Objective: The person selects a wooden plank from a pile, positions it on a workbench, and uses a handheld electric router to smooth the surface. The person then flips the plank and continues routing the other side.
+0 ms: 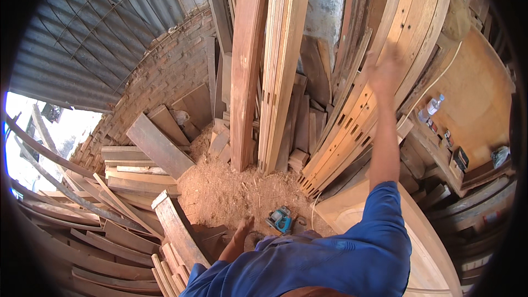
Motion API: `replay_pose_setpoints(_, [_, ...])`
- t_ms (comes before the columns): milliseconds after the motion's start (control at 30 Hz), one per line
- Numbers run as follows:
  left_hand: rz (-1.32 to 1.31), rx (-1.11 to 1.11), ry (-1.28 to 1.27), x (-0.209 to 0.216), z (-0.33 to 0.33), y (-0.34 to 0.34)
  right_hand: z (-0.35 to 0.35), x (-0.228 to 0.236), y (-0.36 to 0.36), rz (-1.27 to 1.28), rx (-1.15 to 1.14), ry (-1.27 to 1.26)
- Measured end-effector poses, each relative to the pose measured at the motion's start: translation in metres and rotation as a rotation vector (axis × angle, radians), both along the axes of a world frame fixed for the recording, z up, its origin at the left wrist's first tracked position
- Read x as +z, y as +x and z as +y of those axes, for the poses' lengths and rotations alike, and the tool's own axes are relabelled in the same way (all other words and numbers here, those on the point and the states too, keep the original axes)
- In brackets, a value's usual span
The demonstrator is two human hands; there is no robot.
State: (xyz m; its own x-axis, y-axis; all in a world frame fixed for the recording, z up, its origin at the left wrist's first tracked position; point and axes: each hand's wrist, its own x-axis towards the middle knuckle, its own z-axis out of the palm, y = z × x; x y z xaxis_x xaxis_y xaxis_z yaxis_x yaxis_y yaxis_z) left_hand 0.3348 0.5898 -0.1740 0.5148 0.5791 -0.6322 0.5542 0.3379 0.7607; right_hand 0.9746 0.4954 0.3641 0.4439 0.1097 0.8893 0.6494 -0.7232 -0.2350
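Note:
My right arm reaches forward to a group of long wooden boards (360, 124) that stand leaning, with dark slots and holes cut in them. Over their upper part is my right hand (385, 71), smeared by motion. Whether it touches the wood or has its fingers apart cannot be told. My left hand (242, 228) hangs low beside my body, above the sawdust; its fingers are too small and unclear to read. Close to it on the ground lies a teal handheld power tool (280, 221).
Sawdust and shavings (220, 190) cover the ground. Tall planks (247, 66) lean ahead, and stacked boards (137, 173) lie at left. A pale wooden panel (415, 236) stands beside me at right. Beyond it, a bench (437, 151) bears a clear bottle (432, 108).

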Motion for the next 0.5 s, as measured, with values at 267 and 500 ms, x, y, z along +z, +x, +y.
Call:
replay_pose_setpoints(267, [-0.039,-0.118,0.034,0.095,-0.004,0.109,-0.067,0.040,0.079,0.001,-0.423,-0.019])
replay_pose_setpoints(500, [-0.291,-0.538,0.506,0.063,0.058,0.209,-0.053,0.016,0.093,-0.026,-0.182,0.105])
